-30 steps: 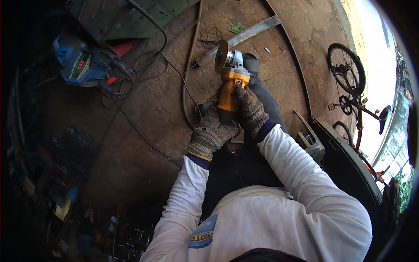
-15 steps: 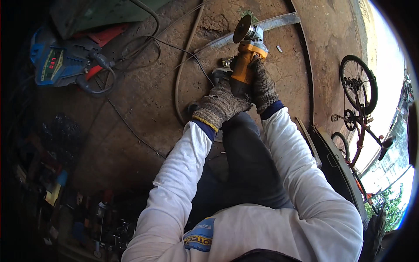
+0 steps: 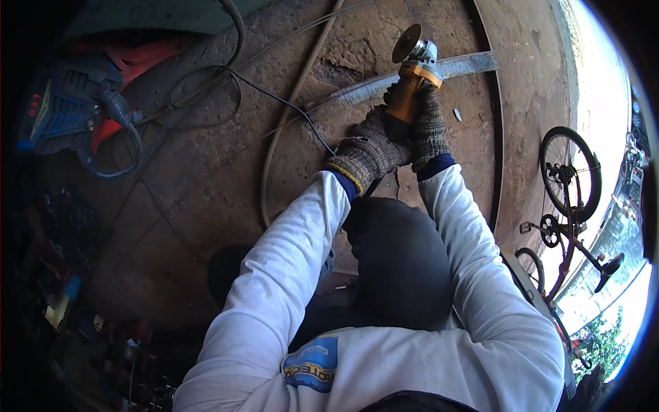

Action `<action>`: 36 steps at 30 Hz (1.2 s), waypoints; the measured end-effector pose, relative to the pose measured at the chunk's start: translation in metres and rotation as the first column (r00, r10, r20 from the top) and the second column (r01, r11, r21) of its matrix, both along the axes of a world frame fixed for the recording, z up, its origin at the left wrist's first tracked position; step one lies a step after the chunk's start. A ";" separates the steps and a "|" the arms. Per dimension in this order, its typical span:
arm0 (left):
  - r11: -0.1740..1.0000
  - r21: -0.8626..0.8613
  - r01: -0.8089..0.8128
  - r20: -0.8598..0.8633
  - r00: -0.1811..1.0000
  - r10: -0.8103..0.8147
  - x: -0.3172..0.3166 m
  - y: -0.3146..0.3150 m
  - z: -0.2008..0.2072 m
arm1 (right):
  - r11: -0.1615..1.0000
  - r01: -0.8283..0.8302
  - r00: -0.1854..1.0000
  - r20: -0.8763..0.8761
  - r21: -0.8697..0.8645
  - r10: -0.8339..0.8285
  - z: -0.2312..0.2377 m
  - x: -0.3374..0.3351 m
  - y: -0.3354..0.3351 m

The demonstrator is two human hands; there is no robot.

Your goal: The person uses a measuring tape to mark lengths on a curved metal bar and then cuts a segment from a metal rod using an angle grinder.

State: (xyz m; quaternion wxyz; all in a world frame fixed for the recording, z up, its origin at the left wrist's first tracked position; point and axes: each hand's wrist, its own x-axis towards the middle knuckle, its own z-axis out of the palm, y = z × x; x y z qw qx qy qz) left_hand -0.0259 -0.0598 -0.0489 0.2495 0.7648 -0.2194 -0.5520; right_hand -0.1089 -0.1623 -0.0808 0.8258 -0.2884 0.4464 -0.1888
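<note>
Angle grinder [image 3: 410, 99] held over grubby brown floor [image 3: 206, 189], head view: gloved left hand [image 3: 371, 151] and right hand [image 3: 430, 130], fingers wrapped round its body. Bike [image 3: 550, 231] off right. Blue machine [image 3: 65, 117] shows red digits, shirt [image 3: 412, 360] a blue-yellow logo [image 3: 312, 365]. Dim lower left's probably clutter [image 3: 60, 305].

Hand count was two: gloved left hand [image 3: 371, 151], gloved right hand [image 3: 430, 127]. Also counted: one angle grinder [image 3: 403, 97], one disc [image 3: 407, 43]; one bicycle [image 3: 568, 255], two bicycle wheels [image 3: 568, 172]; one blue machine [image 3: 65, 117]; one pale metal strip [image 3: 456, 66].
</note>
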 end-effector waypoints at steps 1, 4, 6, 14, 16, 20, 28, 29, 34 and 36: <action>1.000 0.001 0.011 -0.029 1.000 -0.011 0.006 -0.005 -0.001 | 0.998 0.059 0.998 -0.010 0.016 -0.059 -0.007 0.002 -0.003; 0.999 0.006 0.036 -0.103 0.994 -0.035 0.023 -0.011 0.008 | 0.998 0.054 0.999 0.009 -0.039 -0.053 -0.021 0.010 -0.009; 0.998 -0.022 0.060 0.028 0.998 -0.060 0.021 -0.017 -0.007 | 0.998 0.050 0.999 0.011 -0.041 -0.049 -0.028 0.017 -0.010; 0.757 -0.480 0.444 0.587 0.804 -0.099 0.023 -0.010 -0.030 | 0.932 -0.187 0.982 -0.096 -0.310 0.165 -0.044 0.007 -0.026; 0.841 -0.361 0.402 0.298 0.905 -0.305 0.063 0.019 -0.004 | 0.959 -0.159 0.970 -0.216 -0.236 0.108 -0.013 0.010 -0.015; 0.902 -0.122 0.414 0.559 0.780 -0.282 0.098 0.068 -0.074 | 0.988 -0.100 0.995 -0.032 -0.117 0.096 -0.006 -0.015 -0.018; 0.730 0.458 0.507 0.530 0.504 -0.682 0.123 0.142 -0.124 | 0.960 -0.143 0.969 -0.231 -0.242 0.087 -0.014 -0.084 -0.029; 0.738 0.452 0.502 0.522 0.522 -0.675 0.126 0.146 -0.128 | 0.931 -0.207 0.958 -0.256 -0.301 0.130 -0.007 -0.086 -0.025; 0.785 0.441 0.434 0.519 0.590 -0.618 0.137 0.141 -0.129 | 0.733 -0.597 0.730 -0.599 -0.325 0.329 -0.010 -0.100 -0.021; 0.832 0.410 0.373 0.574 0.603 -0.554 0.139 0.139 -0.128 | 0.693 -0.684 0.604 -0.710 -0.230 0.361 -0.012 -0.104 -0.016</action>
